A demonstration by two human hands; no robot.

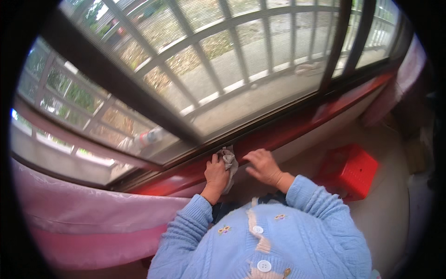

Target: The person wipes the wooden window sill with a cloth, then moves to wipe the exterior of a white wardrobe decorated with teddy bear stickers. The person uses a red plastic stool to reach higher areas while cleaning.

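My left hand (216,174) is closed on a crumpled grey-white cloth (229,161) at the red windowsill (292,127). Part of the cloth hangs over the sill's front edge. To its right, my right hand (263,165) is held with fingers spread and slightly bent, nothing in it, near the sill's edge. Whether its fingertips touch the sill cannot be told. Behind the sill runs the dark track (258,120) of a sliding window with a mesh screen (209,66).
A red plastic basket or stool (360,172) stands on the floor at the right. Pink fabric (104,223) spreads at the lower left, and a pink curtain (407,80) hangs at the upper right. Outside are metal bars (240,52) and a plastic bottle (150,136).
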